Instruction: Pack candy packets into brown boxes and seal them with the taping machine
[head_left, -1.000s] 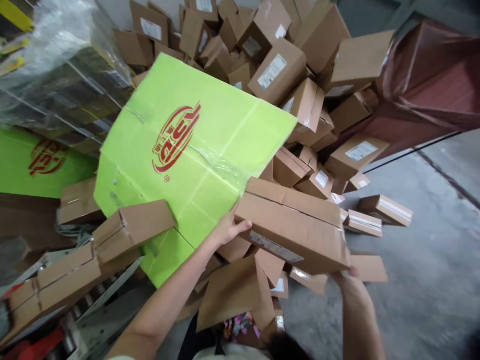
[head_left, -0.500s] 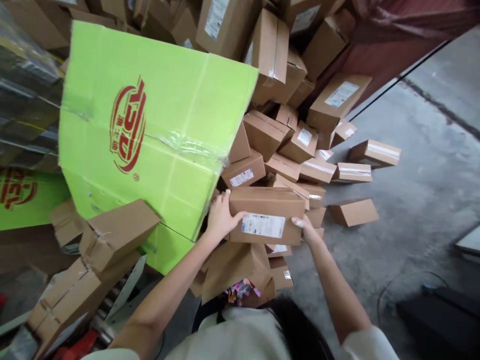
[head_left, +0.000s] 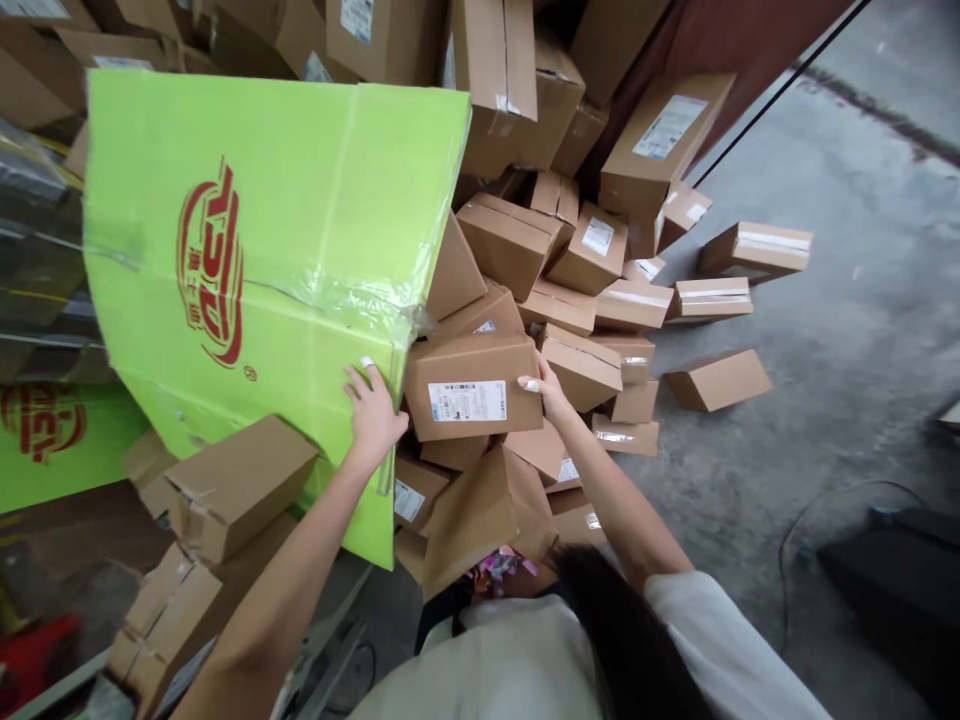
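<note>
A brown cardboard box (head_left: 472, 355) with a white shipping label (head_left: 469, 401) on its near side is in front of me. Around its right end my right hand (head_left: 553, 390) is closed, the thumb along the labelled side. My left hand (head_left: 373, 412) is off the box, its fingers spread over the lower right part of a large lime-green cardboard panel (head_left: 300, 190) with red lettering. The box's left end lies close to the panel's right edge. Whether anything supports the box from below I cannot tell.
A pile of brown boxes (head_left: 506, 245) fills the space beyond and to the right. Several more lie on the grey concrete floor (head_left: 840, 400). At lower left, stacked boxes (head_left: 236, 490) stand beside the panel. An open box (head_left: 469, 525) sits close to my body.
My left hand has let go of the box and moved left onto the green panel. The box, still in my right hand, has shifted left and slightly up in view.
</note>
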